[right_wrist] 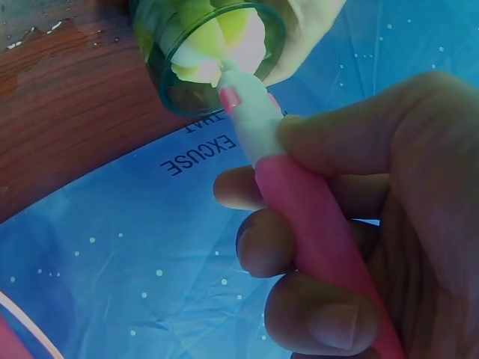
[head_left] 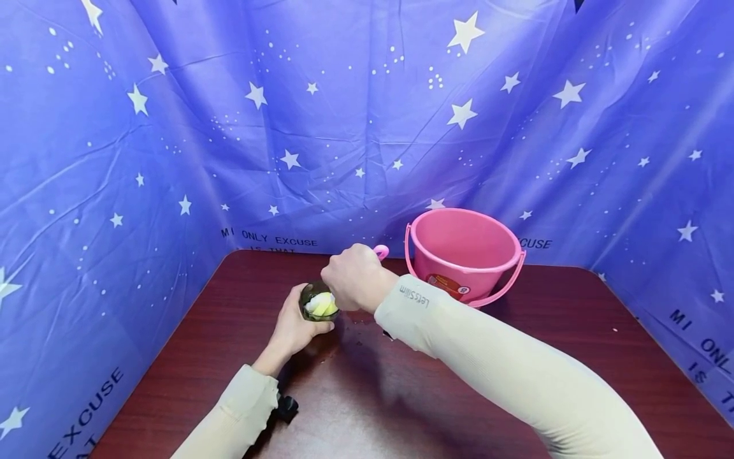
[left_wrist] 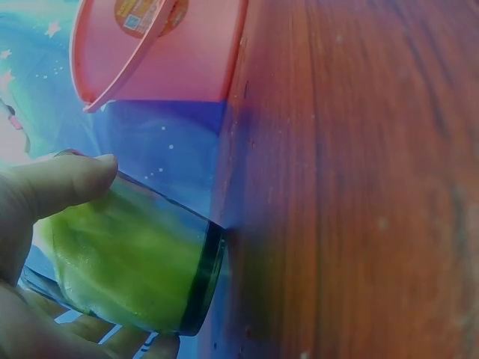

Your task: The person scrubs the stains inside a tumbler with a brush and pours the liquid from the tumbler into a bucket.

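My left hand (head_left: 294,328) grips a tinted green glass cup (head_left: 308,293) from its side. In the left wrist view the thumb lies across the glass near its mouth, with other fingers on the opposite side. A sponge cup brush sits with its yellow and white sponge head (right_wrist: 236,41) inside the cup. My right hand (head_left: 358,278) grips the brush's pink handle (right_wrist: 318,217), thumb on the white neck and fingers curled round. The handle's looped end (head_left: 381,252) sticks out beyond the right hand in the head view.
Behind and to the right stands a pink bucket (head_left: 424,260) with its handle hanging down. Water drops (head_left: 359,343) lie on the dark reddish wooden table (head_left: 355,408). Blue star-printed cloth (head_left: 367,127) hangs around the table's back and sides.
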The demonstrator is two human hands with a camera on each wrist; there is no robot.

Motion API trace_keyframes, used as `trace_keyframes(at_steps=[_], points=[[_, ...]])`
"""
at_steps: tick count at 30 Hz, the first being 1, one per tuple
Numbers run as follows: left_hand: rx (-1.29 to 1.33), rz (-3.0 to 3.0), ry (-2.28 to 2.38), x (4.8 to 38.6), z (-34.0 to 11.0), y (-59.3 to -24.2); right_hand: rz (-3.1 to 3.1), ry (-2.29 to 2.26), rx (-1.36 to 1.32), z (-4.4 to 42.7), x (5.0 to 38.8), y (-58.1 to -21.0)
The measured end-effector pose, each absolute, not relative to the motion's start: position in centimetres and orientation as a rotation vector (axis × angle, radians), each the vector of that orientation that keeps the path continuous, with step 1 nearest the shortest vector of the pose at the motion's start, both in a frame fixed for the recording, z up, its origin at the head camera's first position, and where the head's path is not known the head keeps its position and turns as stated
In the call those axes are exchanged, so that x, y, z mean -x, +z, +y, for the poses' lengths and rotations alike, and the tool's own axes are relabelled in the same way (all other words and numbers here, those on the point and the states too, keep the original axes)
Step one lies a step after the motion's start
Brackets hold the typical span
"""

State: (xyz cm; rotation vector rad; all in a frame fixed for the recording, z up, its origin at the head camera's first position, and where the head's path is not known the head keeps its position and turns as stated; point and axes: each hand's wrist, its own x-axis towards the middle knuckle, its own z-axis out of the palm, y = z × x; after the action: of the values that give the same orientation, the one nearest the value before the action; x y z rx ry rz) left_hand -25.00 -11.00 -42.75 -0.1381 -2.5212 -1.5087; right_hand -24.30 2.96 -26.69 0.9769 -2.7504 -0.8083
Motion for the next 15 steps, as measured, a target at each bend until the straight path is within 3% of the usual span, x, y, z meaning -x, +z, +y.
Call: trace_keyframes(at_steps=[15], points=[[0.132,-2.544,-1.491,25.0,-11.1,-42.77,-2.634,-0.834,-1.016,2.96,24.16,-26.99]])
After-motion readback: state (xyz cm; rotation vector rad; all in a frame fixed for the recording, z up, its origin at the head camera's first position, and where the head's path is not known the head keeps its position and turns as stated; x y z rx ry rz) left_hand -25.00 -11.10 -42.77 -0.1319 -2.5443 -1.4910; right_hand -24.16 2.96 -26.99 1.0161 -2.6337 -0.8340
